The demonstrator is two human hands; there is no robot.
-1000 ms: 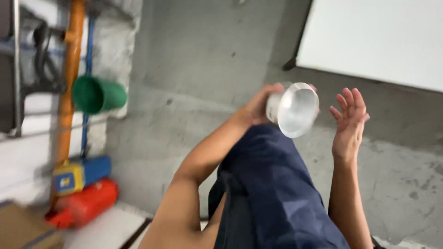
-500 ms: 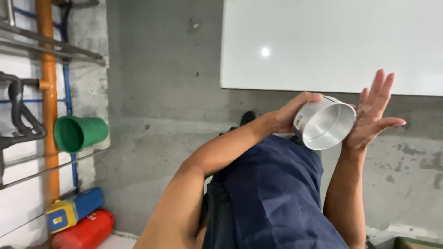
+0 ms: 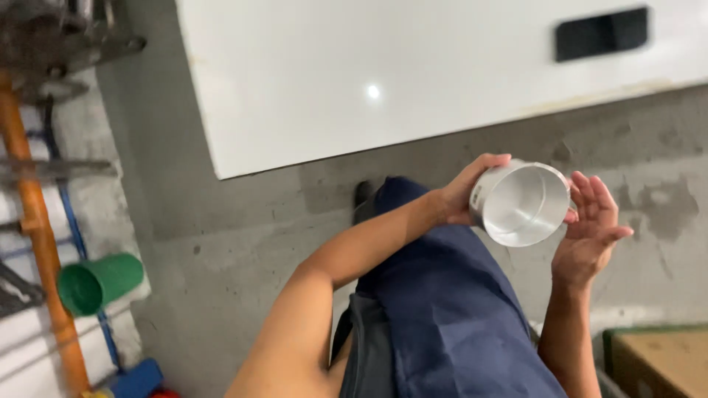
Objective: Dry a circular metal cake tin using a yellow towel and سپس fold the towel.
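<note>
My left hand [image 3: 466, 197] grips a shiny round metal cup [image 3: 521, 204] by its side, with the open mouth turned toward the camera. The cup looks empty inside. My right hand [image 3: 590, 230] is beside the cup on the right, fingers spread, with thumb and fingertips touching its rim. Both hands are held out above my dark blue clothed leg [image 3: 442, 309]. A dark shoe [image 3: 363, 199] shows beyond the knee.
A large white glossy panel [image 3: 354, 81] with a black slot [image 3: 601, 33] fills the top. Grey concrete lies around it. At the left are an orange pipe [image 3: 33, 243], a green plastic cup [image 3: 96, 284] and a metal rack. A brown box [image 3: 660, 361] sits bottom right.
The view has swung up and right, so the white panel now fills the top. My right hand has closed in from open-palmed beside the cup to touching its rim. The left hand's grip is unchanged.
</note>
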